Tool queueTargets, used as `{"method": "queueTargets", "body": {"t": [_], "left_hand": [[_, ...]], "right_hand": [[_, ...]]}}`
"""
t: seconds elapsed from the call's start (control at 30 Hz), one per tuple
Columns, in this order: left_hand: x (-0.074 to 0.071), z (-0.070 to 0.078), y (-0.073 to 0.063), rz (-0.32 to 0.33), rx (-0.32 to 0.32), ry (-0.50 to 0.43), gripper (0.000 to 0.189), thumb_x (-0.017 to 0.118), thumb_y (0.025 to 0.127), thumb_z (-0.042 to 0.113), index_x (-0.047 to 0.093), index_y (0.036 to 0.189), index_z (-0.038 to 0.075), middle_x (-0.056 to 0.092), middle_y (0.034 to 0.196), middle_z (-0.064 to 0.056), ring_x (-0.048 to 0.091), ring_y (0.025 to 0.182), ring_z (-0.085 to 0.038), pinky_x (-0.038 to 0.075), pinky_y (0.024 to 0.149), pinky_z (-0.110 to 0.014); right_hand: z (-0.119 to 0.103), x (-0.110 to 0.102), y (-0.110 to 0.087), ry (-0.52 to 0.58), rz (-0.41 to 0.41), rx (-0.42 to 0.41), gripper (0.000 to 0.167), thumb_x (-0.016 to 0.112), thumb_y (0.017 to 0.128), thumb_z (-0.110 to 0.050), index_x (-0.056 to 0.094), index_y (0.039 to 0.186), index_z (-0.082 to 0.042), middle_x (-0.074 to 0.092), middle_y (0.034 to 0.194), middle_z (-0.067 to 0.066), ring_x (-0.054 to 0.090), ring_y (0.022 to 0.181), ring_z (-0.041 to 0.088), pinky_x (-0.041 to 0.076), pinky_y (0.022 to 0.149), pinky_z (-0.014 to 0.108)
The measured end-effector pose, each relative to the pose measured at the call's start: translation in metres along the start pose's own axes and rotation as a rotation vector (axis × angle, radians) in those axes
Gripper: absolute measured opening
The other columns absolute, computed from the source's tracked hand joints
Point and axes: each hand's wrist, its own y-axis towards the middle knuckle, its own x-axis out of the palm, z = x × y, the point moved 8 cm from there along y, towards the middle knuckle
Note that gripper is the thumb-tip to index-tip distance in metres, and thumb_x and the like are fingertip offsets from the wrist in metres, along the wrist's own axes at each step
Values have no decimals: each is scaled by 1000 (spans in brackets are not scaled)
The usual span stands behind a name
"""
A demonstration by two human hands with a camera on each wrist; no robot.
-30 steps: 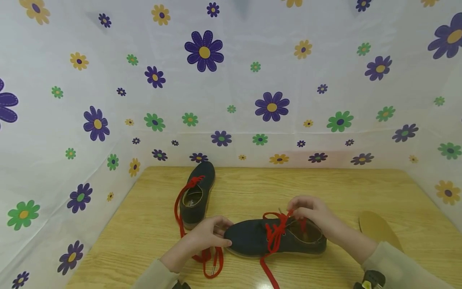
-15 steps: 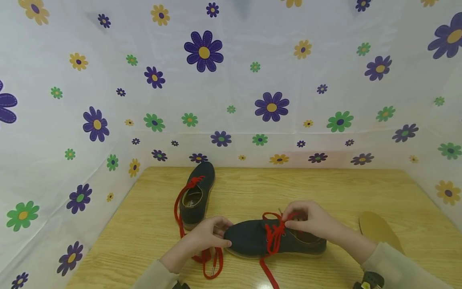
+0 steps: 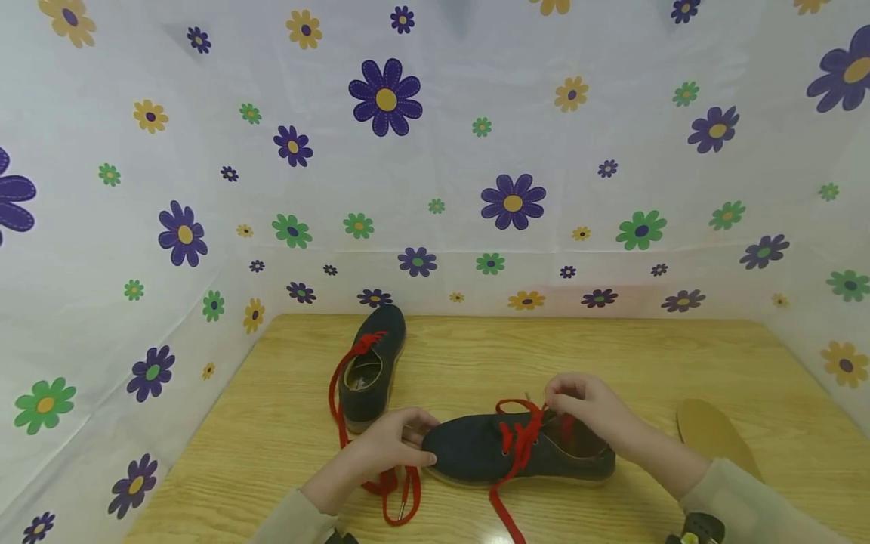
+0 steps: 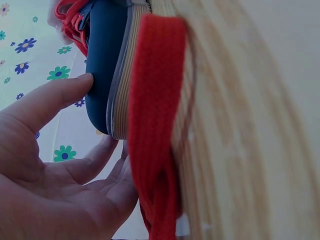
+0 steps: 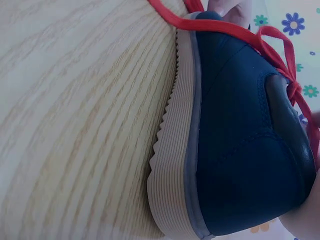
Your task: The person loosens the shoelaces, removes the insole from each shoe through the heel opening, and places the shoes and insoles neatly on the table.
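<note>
A dark navy shoe (image 3: 465, 447) lies sole-down across the table, toe to the left. My left hand (image 3: 394, 442) holds its toe; in the left wrist view the thumb (image 4: 60, 95) presses the upper and the fingers lie at the toe's front end. Over the shoe's opening, my right hand (image 3: 591, 412) pinches the red shoelace (image 3: 523, 442) between thumb and forefinger. That lace runs loosely across the eyelets, with one loop on the far side and a long end hanging toward the front. In the right wrist view a knot (image 5: 294, 91) shows above the tongue.
Behind my left hand stands a second navy shoe (image 3: 389, 332), its long red lace (image 3: 334, 389) trailing forward under my left wrist. A tan insole (image 3: 714, 434) lies by my right forearm. Flower-printed white sheeting (image 3: 435, 151) encloses the wooden table (image 3: 652, 347).
My right hand dipped left to the knot, then drew back up and right with the lace. The near-side lace loops have thinned out. My left hand stays at the toe.
</note>
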Motion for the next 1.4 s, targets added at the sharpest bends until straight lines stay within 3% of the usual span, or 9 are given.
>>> {"method": "queueTargets", "body": {"t": [0.2,0.43,0.53,0.63,0.77,0.83,0.97,1.23,1.4], "left_hand": [[0,-1,1,-3,5,4,49,82,87,-1,64,133,-7,71,122,-18,72,104,-21,62,90,-35],[0,0,1,-4,5,13,49,82,87,0,64,133,-6,71,121,-17,73,105,-23,62,90,-37],[0,0,1,-1,4,18,50,82,87,0,64,133,-6,72,121,-17,73,105,-23,62,90,-37],[0,0,1,1,5,22,49,82,87,-1,64,133,-6,72,121,-17,73,104,-23,62,90,-37],[1,1,1,-2,8,24,50,82,87,-1,64,133,-7,71,121,-18,72,104,-22,62,90,-36],[1,1,1,-3,8,25,50,82,87,-1,64,133,-7,71,121,-18,72,104,-22,62,90,-36],[1,2,0,-4,9,26,50,81,87,-1,63,134,-7,71,122,-20,73,104,-22,62,89,-36],[0,1,1,-10,15,44,51,82,88,3,63,134,-7,71,122,-18,71,102,-16,61,88,-32],[-1,-1,1,-5,-15,32,51,82,89,4,63,135,-5,70,126,-17,71,104,-18,61,91,-35]], "right_hand": [[4,-7,-2,118,70,54,14,55,105,-11,60,97,-1,54,88,-3,51,82,12,46,77,28],[-5,-4,-1,128,37,-21,9,56,96,-3,63,99,3,62,88,-9,57,80,9,51,76,26],[-8,-2,-1,93,5,-52,19,60,99,-4,66,109,11,69,96,-12,64,86,6,54,79,24],[-11,1,-1,-6,-28,-78,22,69,100,-8,71,115,8,73,105,-2,66,88,6,56,78,25],[-14,7,0,-126,-66,-110,18,79,95,-10,75,109,0,71,100,8,61,77,7,53,68,25],[-15,9,0,-155,-77,-126,15,81,93,-10,74,103,-2,68,93,4,57,72,7,50,64,24],[-16,12,0,-180,-85,-162,11,82,92,-9,71,94,-5,64,86,-2,53,66,6,48,61,23],[-18,14,-1,-192,-83,-192,6,79,95,-8,73,94,-6,65,84,-5,52,66,4,47,59,23],[-15,12,-1,-163,-55,-124,8,73,97,-8,71,95,-1,62,87,-3,54,76,5,47,67,23]]}}
